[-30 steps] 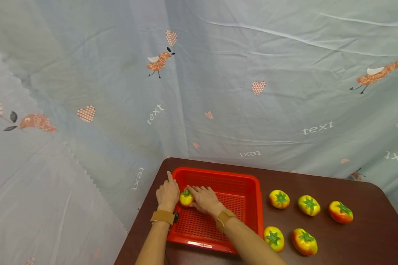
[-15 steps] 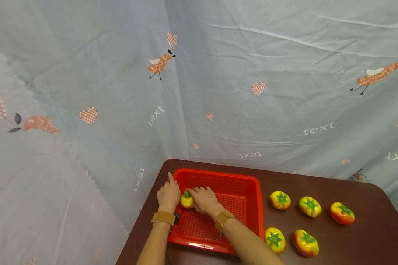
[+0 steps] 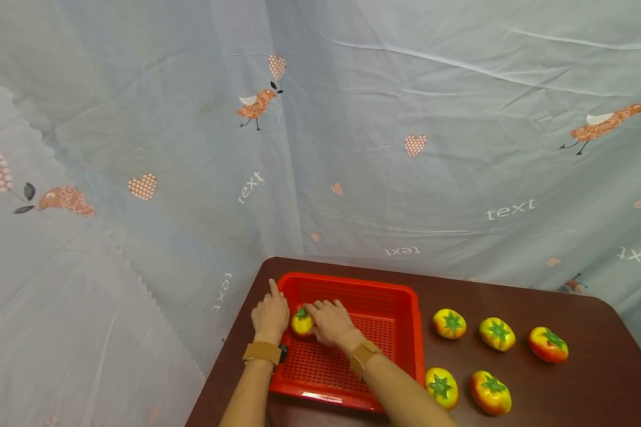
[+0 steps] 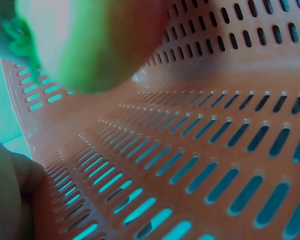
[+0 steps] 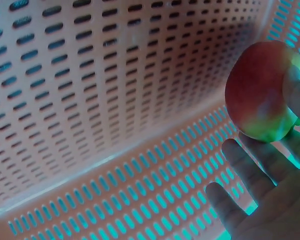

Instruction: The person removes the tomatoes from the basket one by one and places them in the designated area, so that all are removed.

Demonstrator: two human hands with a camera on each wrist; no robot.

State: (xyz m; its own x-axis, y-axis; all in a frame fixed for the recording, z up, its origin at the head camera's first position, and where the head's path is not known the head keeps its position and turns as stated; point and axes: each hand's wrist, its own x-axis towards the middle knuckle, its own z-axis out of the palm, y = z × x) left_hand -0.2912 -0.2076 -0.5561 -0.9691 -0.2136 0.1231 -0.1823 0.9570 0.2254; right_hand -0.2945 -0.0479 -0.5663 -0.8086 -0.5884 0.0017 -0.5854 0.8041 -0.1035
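A red plastic basket (image 3: 352,281) with slotted walls and floor stands on the table. My left hand (image 3: 269,311) holds its left rim, the index finger stretched out along the outside; part of this grip is hidden. Inside, near that left wall, is a yellow and red tomato (image 3: 301,323) with a green leafy top. My right hand (image 3: 330,323) reaches into the basket and grips this tomato. In the right wrist view, the thumb lies over the tomato (image 5: 260,95) and fingers are beneath it. The left wrist view shows the tomato (image 4: 95,45) above the basket floor (image 4: 190,150).
Several similar tomatoes (image 3: 496,334) lie on the dark brown table (image 3: 582,391), right of the basket. One tomato (image 3: 441,388) is close to the basket's right wall. A pale printed curtain (image 3: 406,178) hangs behind and to the left of the table.
The tomato in my right hand shows slightly further right within the basket, with my fingers still on it. My left hand stays on the rim. The whole view shifts a little.
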